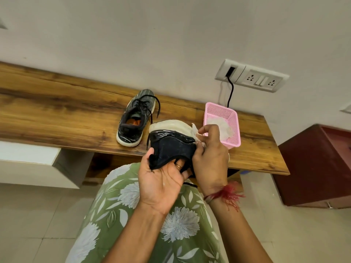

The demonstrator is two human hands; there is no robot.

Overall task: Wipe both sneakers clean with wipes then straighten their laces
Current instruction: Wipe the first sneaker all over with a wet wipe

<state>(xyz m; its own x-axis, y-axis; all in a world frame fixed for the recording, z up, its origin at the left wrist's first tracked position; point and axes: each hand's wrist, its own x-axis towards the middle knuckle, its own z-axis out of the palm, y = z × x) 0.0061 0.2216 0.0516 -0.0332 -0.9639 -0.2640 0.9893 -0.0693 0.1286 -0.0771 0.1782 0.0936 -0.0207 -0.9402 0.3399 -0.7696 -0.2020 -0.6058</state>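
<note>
My left hand grips a dark sneaker from below, turned on its side with its white sole facing up and away. My right hand pinches a white wipe against the sole's right end. The second sneaker, dark with a white sole and loose black laces, stands upright on the wooden shelf, to the left of the held one.
A pink plastic basket holding white wipes sits on the shelf's right part, just behind my right hand. A black cable runs from a wall socket plate down behind the basket. A dark red cabinet stands at the right.
</note>
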